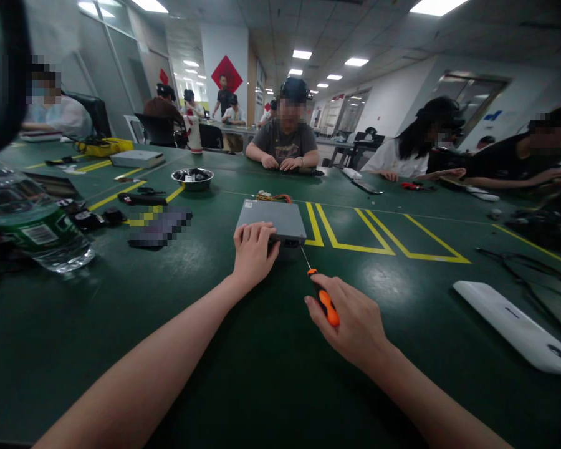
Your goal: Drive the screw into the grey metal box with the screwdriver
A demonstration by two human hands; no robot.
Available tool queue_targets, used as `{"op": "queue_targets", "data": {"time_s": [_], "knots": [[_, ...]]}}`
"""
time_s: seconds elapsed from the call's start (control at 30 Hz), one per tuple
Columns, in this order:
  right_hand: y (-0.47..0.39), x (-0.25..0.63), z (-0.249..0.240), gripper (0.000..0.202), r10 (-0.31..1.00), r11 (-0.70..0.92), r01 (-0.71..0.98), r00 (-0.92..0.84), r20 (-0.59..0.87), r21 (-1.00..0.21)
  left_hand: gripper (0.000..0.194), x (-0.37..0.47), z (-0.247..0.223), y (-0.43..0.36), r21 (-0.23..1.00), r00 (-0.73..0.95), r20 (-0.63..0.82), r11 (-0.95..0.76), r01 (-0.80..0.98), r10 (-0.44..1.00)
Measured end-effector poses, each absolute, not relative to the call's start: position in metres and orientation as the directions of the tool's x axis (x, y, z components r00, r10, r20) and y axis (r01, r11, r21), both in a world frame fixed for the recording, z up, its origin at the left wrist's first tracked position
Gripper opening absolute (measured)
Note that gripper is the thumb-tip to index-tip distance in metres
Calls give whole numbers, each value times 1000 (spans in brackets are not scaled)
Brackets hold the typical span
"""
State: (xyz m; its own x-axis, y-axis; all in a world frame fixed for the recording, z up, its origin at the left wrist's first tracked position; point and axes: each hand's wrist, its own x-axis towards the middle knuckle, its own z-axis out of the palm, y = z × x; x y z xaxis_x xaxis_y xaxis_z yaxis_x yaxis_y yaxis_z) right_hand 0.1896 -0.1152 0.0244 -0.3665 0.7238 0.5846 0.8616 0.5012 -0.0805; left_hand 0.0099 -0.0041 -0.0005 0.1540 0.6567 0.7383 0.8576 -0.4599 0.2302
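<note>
A flat grey metal box (pixel 280 218) with a socket on its near side lies on the green table (pixel 271 374). Coloured wires (pixel 273 197) come out behind it. My left hand (pixel 255 252) holds the box at its near left part, fingers on the top and thumb by the near side. In my right hand (pixel 348 318) is a screwdriver (pixel 328 307) with an orange and black handle. Its thin shaft points up and left, with the tip close to the box's near right corner; whether they touch I cannot tell.
On the left are a water bottle (pixel 32 218), a dark phone (pixel 161 228) and a metal bowl (pixel 192 179) of dark parts. A white device (pixel 517 324) and black cables (pixel 528 274) lie at right. Several people sit around, one person (pixel 285 140) directly opposite.
</note>
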Motion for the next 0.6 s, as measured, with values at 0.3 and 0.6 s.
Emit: {"op": "queue_targets", "data": {"time_s": [0.3,0.6], "knots": [[-115,188,27,15,710,537,843,-442,548,-16,20,10,-2,-3,227,146,758,-466,855,636],[-116,190,22,17,681,560,829,-471,561,17,21,10,-2,-3,226,152,754,-470,853,639]]}}
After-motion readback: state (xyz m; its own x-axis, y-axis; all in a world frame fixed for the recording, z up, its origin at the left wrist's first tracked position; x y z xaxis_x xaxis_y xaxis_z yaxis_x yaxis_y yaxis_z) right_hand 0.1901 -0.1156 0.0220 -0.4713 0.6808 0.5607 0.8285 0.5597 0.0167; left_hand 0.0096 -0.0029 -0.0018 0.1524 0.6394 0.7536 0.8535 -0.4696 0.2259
